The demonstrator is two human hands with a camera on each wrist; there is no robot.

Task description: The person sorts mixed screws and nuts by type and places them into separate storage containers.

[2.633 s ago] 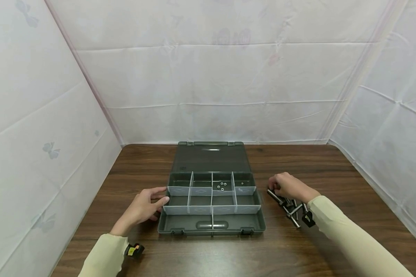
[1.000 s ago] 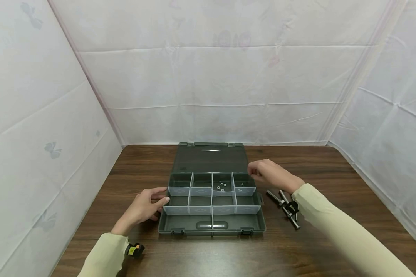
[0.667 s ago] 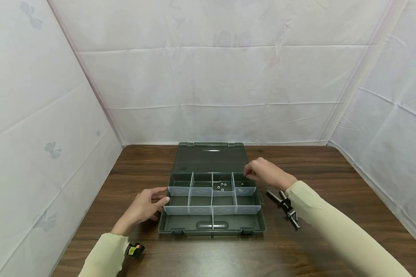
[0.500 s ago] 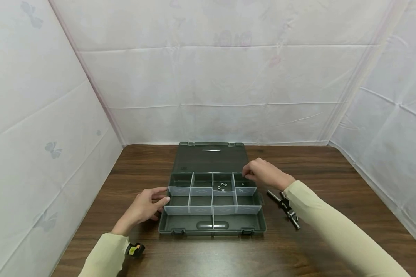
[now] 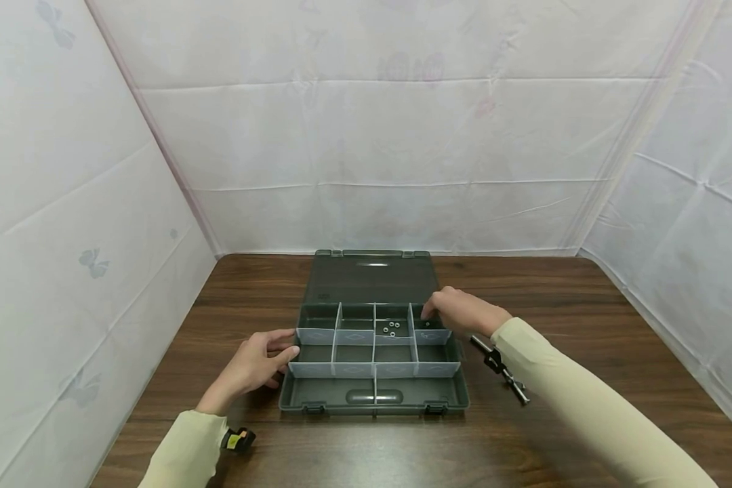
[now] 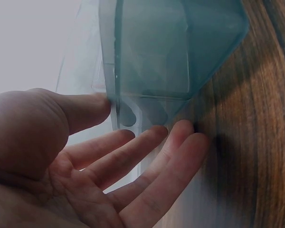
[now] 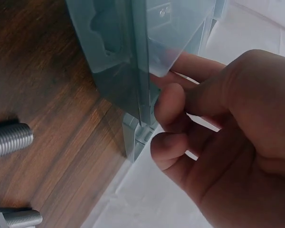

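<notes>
A dark translucent organizer box (image 5: 402,405) with pale dividers lies on the table, its lid (image 5: 371,281) folded back flat. My left hand (image 5: 253,366) rests against the box's left side, thumb touching the rim and the other fingers nearly straight beside the wall. My right hand (image 5: 463,310) reaches into the back right compartment from above. In the right wrist view its ring and little fingers curl while other fingertips pass behind the plastic, so whether it pinches anything is hidden. A small nut (image 5: 428,324) lies in that compartment; several nuts (image 5: 392,329) sit in the compartment left of it.
Metal bolts (image 5: 518,393) lie on the table right of the box, partly covered by the right sleeve (image 5: 561,369); their threaded ends (image 7: 12,140) appear in the right wrist view. White cloth walls (image 5: 366,169) stand around the wooden table (image 5: 354,454).
My right hand has left the bolts, moved left to the back right compartment and lowered into it. My left hand keeps its place against the box.
</notes>
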